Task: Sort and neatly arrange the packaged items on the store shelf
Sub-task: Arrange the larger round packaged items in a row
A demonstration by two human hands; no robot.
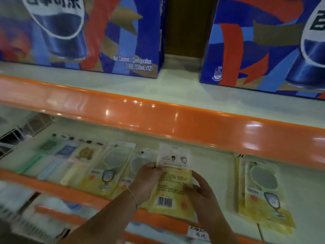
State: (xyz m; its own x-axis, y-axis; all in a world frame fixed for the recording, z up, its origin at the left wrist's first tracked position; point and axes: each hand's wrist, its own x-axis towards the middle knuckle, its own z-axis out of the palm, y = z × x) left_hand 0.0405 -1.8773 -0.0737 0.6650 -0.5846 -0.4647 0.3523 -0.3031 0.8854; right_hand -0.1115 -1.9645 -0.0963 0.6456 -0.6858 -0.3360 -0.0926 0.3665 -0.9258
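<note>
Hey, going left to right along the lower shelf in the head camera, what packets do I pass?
Green packet → blue packet → bear-print packet → green-rimmed mirror packet → yellow barcode packet gripped by left hand and right hand → stacked mirror packets.

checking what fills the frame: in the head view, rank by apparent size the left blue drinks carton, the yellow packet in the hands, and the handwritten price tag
1. left blue drinks carton, largest by far, though cropped by the frame edge
2. yellow packet, held in both hands; nearness to the camera enlarges it
3. handwritten price tag, smallest
</note>
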